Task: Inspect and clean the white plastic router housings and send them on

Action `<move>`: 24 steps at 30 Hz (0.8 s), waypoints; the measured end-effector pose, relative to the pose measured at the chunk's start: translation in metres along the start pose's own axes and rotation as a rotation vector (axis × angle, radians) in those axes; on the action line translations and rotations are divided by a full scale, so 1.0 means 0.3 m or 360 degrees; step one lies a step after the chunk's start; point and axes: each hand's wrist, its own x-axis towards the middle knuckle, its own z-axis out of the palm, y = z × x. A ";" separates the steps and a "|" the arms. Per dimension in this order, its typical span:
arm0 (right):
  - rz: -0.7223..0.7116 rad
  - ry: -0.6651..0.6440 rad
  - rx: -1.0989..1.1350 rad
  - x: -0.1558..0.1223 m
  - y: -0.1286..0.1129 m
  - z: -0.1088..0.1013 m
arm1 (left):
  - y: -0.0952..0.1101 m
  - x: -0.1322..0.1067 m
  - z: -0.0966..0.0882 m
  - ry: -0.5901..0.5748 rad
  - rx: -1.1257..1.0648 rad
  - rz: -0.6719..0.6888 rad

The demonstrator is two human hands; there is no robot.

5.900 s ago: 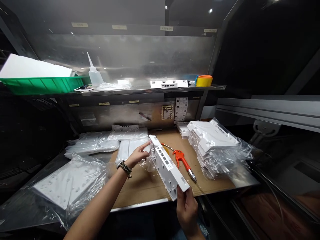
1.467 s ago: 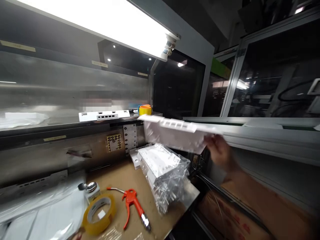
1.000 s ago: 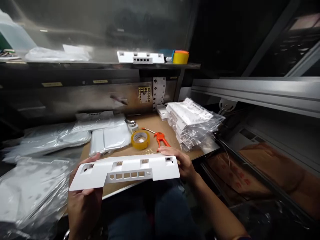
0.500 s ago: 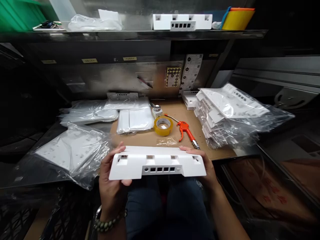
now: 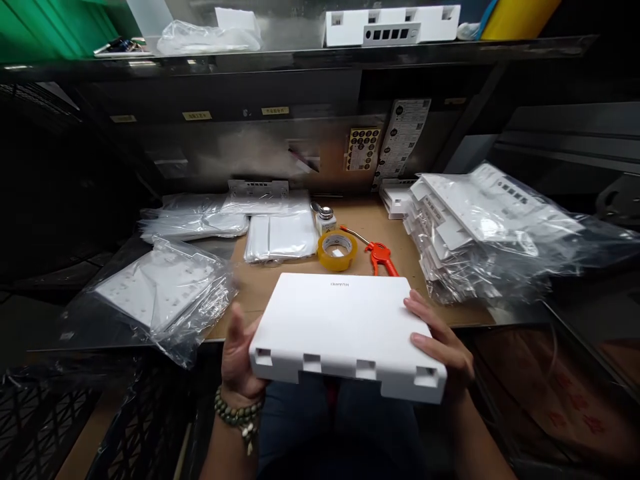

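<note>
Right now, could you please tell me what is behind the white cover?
A tape roll and an orange air gun, on brown cardboard; the white cover hides the gun's lower end.

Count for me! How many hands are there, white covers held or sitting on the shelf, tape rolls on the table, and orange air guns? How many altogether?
Hands: 2 (left hand, right hand)
White covers: 2 (held cover, shelf cover)
Tape roll: 1
Orange air gun: 1
Total: 6
</note>
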 end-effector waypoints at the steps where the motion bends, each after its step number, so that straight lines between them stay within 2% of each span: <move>1: 0.0000 -0.0009 -0.0012 -0.001 0.004 0.000 | -0.005 -0.001 -0.006 0.0018 0.0012 -0.0030; 3: 0.0096 0.0046 0.0038 -0.006 0.019 0.004 | -0.020 -0.010 -0.008 0.0130 0.0027 0.0017; 4: 0.0238 0.0110 0.0091 -0.010 0.027 0.007 | -0.027 -0.017 -0.006 0.0206 0.0029 0.0081; 6: 0.0677 0.0200 0.0202 -0.021 0.036 0.009 | -0.040 -0.032 -0.006 0.0327 0.0051 0.0210; 8: 0.1082 0.0192 0.0365 -0.037 0.029 0.008 | -0.049 -0.045 -0.017 0.0356 0.0102 0.0285; 11: 0.1367 0.0108 0.0725 -0.064 -0.006 0.007 | -0.057 -0.054 -0.051 0.0327 0.0145 0.0349; 14: 0.1438 0.0082 0.0885 -0.078 -0.042 0.010 | -0.062 -0.055 -0.078 0.0326 0.0145 0.0393; 18: 0.1422 0.0054 0.0879 -0.068 -0.055 0.013 | -0.058 -0.059 -0.071 0.0372 0.0112 0.0348; 24: 0.1353 -0.0006 0.0775 -0.056 -0.050 0.017 | -0.053 -0.060 -0.078 0.0360 0.0203 0.0409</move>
